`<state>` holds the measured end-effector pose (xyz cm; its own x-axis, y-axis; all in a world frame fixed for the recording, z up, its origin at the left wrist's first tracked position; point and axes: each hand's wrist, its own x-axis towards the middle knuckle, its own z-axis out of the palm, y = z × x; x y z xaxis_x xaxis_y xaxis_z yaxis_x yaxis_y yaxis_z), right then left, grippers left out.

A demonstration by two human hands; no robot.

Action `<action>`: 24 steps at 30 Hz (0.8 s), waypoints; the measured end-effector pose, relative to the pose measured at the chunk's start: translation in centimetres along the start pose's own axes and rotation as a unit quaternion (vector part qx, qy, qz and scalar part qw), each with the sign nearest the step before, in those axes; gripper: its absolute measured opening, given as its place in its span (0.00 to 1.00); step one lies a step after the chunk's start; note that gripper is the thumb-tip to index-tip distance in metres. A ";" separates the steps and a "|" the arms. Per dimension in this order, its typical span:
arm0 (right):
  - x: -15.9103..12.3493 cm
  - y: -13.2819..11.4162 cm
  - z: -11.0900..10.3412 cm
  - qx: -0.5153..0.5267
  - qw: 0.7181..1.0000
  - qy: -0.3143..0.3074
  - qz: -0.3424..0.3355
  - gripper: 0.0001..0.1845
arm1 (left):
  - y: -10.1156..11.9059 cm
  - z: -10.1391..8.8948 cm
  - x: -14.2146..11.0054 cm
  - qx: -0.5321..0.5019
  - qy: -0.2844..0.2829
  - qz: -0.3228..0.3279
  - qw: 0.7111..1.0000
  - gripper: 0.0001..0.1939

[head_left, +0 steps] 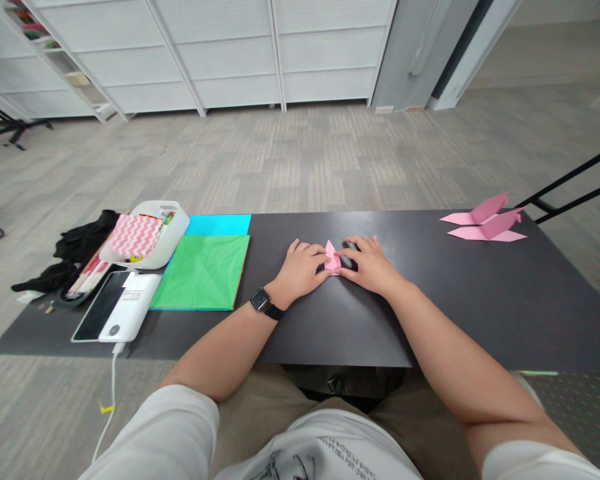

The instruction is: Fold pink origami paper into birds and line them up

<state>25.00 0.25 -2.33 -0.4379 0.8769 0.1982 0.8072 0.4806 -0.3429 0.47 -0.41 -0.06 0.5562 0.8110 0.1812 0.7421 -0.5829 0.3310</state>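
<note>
A small piece of folded pink paper (333, 262) lies on the dark table in front of me, its pointed tip facing away. My left hand (305, 267) grips its left side with the fingertips. From the other side, my right hand (367, 264) holds the right edge between thumb and forefinger. Parts of the paper are hidden under the fingers. Two finished-looking pink origami birds (490, 223) rest at the table's far right, away from both hands.
Left of my hands lies a stack of coloured paper (200, 273), green on top. Beyond it are a white basket (173, 247) with a pink zigzag-patterned item, black cloth (87, 237), and a phone beside a white power bank (130, 303) with a cable. The table (300, 340) has its near edge at my lap.
</note>
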 end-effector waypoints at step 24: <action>0.5 0.5 0.0 0.034 0.998 0.023 0.038 0.28 | -0.1 0.2 0.1 -0.001 -0.001 -0.012 1.000 0.21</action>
<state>25.20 0.92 -2.35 -0.3564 0.9102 0.2108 0.8078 0.4136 -0.4199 0.52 -0.32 -0.22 0.5396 0.8242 0.1717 0.7538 -0.5638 0.3376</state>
